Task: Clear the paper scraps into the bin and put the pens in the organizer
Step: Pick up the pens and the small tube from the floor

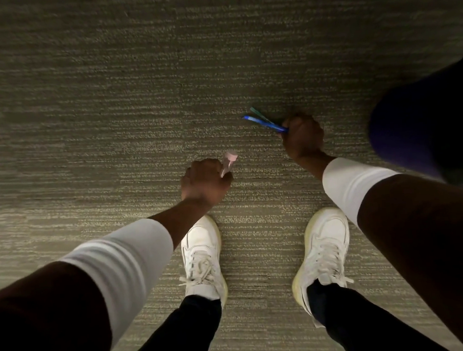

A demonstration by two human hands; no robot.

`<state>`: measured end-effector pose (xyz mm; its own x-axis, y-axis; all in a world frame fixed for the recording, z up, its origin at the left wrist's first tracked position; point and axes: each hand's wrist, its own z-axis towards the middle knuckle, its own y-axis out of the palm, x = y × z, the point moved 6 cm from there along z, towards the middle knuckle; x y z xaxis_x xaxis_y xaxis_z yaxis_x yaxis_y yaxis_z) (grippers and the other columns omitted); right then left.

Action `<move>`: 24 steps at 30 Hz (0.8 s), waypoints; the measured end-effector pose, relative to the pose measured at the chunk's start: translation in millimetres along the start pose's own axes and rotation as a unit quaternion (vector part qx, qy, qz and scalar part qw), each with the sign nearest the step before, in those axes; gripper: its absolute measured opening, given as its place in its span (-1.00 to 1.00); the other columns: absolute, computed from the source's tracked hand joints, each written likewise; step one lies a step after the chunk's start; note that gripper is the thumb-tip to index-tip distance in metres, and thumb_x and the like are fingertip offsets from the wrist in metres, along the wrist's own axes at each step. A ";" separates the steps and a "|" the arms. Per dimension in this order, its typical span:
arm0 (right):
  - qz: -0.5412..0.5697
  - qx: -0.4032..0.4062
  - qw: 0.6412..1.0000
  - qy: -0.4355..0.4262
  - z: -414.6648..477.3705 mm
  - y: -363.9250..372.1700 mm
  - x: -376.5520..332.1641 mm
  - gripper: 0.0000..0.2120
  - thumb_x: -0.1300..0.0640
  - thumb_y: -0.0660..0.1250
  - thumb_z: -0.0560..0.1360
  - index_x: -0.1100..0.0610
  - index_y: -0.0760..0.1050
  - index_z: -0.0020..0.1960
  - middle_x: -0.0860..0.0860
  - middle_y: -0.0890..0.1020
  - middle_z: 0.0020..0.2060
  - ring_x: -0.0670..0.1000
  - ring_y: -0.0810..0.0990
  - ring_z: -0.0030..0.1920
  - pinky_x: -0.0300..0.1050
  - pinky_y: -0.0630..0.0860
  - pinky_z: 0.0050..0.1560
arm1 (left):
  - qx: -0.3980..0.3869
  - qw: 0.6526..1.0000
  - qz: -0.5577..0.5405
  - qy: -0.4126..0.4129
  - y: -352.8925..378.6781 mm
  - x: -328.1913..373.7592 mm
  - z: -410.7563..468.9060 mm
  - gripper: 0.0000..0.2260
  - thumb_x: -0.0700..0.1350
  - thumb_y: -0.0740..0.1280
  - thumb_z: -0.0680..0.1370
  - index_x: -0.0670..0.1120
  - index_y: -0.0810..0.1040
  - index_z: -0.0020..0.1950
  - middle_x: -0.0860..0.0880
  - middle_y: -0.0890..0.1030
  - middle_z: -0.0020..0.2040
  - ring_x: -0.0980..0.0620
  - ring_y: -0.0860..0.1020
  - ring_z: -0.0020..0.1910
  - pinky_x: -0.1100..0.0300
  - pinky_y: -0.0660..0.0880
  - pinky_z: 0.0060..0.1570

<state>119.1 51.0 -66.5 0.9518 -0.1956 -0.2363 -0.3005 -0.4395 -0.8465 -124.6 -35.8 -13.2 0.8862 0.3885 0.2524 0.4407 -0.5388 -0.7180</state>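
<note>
Bent over the carpet (114,106), the person has the left hand (205,183) fisted around a pink pen (229,163) and the right hand (303,136) clenched on a blue pen (262,123) and a green pen (258,113), probably gathered for the organizer, which is out of sight.

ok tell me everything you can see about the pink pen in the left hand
The pink pen is a pale pink, plastic-looking stick with a wider, rounded cap at its upper end. Only that end shows; the rest is hidden inside the closed left hand, whose fingers wrap around it. It tilts up and to the right, held above the striped carpet, ahead of the left white shoe. It is slightly blurred, so no markings can be read.
</note>
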 end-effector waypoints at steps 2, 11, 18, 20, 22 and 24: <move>0.020 0.005 1.000 0.009 -8.9 -4.5 -0.1 -0.77 0.08 0.41 0.60 0.17 0.67 0.18 0.23 0.66 0.16 0.31 0.65 0.18 0.11 0.58 0.12 | -0.001 1.000 -0.012 -0.007 0.4 1.0 -7.0 -0.70 0.20 0.41 0.52 0.00 0.71 0.04 -0.08 0.75 0.02 -0.20 0.71 0.03 0.02 0.65 0.02; -0.004 -0.001 1.000 0.019 -56.3 -21.5 14.4 -0.73 -0.01 0.30 0.66 0.14 0.64 0.19 0.19 0.61 0.14 0.28 0.65 0.13 0.05 0.56 0.06 | 0.034 0.999 0.005 0.017 -12.2 19.2 -38.1 -0.68 0.26 0.42 0.48 0.01 0.66 -0.09 -0.04 0.75 -0.07 -0.14 0.71 -0.09 0.12 0.60 -0.13; 0.104 0.084 0.991 -0.030 -51.2 -42.1 12.5 -0.72 0.03 0.25 0.67 0.15 0.60 0.25 0.21 0.67 0.08 0.29 0.66 0.05 0.10 0.57 0.01 | 0.015 0.999 -0.010 0.034 2.8 18.0 -36.1 -0.67 0.26 0.45 0.52 -0.02 0.67 -0.12 -0.02 0.75 -0.14 -0.09 0.71 -0.17 0.10 0.65 -0.14; 0.151 0.106 0.982 -0.040 -52.8 -54.1 12.2 -0.78 0.07 0.29 0.64 0.14 0.60 0.20 0.17 0.69 0.02 0.25 0.67 -0.01 0.11 0.58 -0.05 | 0.013 0.999 -0.009 0.032 6.2 17.6 -41.7 -0.69 0.24 0.43 0.53 -0.01 0.68 -0.11 -0.01 0.75 -0.14 -0.09 0.71 -0.16 0.11 0.65 -0.13; 0.175 0.121 0.976 -0.047 -54.4 -66.2 14.3 -0.81 0.06 0.29 0.63 0.13 0.63 0.10 0.16 0.69 -0.05 0.22 0.66 -0.05 0.10 0.58 -0.06 | 0.000 0.999 -0.028 0.026 8.7 16.7 -49.6 -0.73 0.20 0.43 0.53 0.01 0.69 -0.08 -0.02 0.76 -0.11 -0.09 0.73 -0.14 0.05 0.68 -0.07; 0.190 0.127 0.972 -0.055 -57.1 -78.8 17.2 -0.81 0.04 0.34 0.63 0.14 0.65 0.06 0.17 0.69 -0.08 0.18 0.65 -0.05 0.01 0.54 -0.04 | -0.014 0.998 -0.056 0.024 10.3 15.9 -58.2 -0.75 0.18 0.44 0.55 0.01 0.70 -0.06 -0.01 0.76 -0.11 -0.09 0.73 -0.13 0.00 0.68 -0.04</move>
<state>155.6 32.3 23.4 0.7806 -0.2001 -0.5921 -0.6194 -0.1206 -0.7758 -97.7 -78.7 21.1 0.8371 0.4116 0.3603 0.5399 -0.5159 -0.6651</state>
